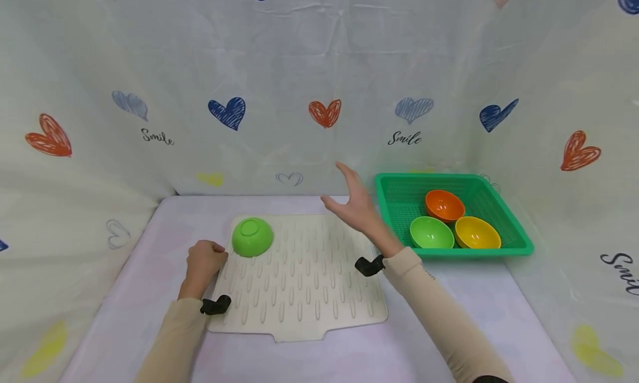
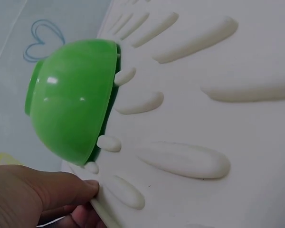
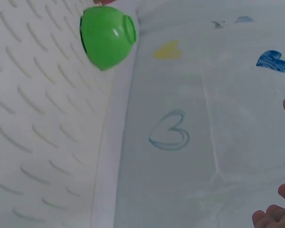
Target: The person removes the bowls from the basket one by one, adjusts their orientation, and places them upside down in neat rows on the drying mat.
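A green bowl [image 1: 252, 237] lies upside down on the back left corner of a white ridged draining board [image 1: 309, 272]. My left hand [image 1: 203, 262] pinches the board's left edge just below that bowl; in the left wrist view the thumb [image 2: 76, 187] presses on the edge from above, with fingers curled beneath. Raised over the back right of the board, my right hand [image 1: 356, 205] holds nothing, its thumb and fingers spread apart. Only some of its fingertips [image 3: 270, 216] show at the right side of the right wrist view.
To the right stands a green plastic basket [image 1: 514, 227] against the back curtain. Inside it sit an orange bowl [image 1: 445, 205], a light green bowl [image 1: 431, 232] and a yellow bowl [image 1: 477, 232], all upright. A heart-printed curtain [image 1: 279, 55] surrounds the pale table [image 1: 239, 355].
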`<state>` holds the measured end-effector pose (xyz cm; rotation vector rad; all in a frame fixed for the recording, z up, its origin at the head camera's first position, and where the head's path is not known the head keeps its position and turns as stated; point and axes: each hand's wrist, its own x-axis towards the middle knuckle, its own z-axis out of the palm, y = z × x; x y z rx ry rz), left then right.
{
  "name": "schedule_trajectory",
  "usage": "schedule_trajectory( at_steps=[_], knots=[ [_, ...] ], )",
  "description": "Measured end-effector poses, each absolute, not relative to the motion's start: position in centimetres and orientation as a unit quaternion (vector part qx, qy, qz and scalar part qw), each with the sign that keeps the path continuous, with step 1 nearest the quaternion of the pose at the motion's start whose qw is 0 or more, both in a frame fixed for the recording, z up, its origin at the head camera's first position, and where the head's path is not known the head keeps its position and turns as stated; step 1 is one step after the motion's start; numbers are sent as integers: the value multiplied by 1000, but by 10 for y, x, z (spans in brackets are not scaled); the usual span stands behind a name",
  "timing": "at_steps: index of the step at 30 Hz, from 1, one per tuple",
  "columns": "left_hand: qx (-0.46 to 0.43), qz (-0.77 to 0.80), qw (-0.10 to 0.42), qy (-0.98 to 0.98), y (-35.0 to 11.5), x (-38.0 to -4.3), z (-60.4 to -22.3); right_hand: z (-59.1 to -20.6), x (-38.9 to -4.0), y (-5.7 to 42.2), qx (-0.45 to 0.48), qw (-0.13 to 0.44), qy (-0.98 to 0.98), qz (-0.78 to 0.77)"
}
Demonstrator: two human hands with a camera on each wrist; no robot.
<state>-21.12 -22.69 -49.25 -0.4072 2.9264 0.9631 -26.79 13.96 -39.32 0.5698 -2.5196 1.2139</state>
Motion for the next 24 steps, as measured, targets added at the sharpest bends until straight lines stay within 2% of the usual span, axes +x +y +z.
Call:
schedule_trajectory(
  at_steps=[7, 16, 24],
  knots=[
    [-128, 309, 15, 942, -228, -211, -495, -373, -279, 191, 145, 167, -887, 405],
    [-138, 324, 18, 936, -229, -210, -496, -378, -296, 264, 64, 186, -891, 410],
    [-137, 329, 10, 934, -229, -211, -498, -387, -300, 313, -5, 162, -898, 409]
  ],
)
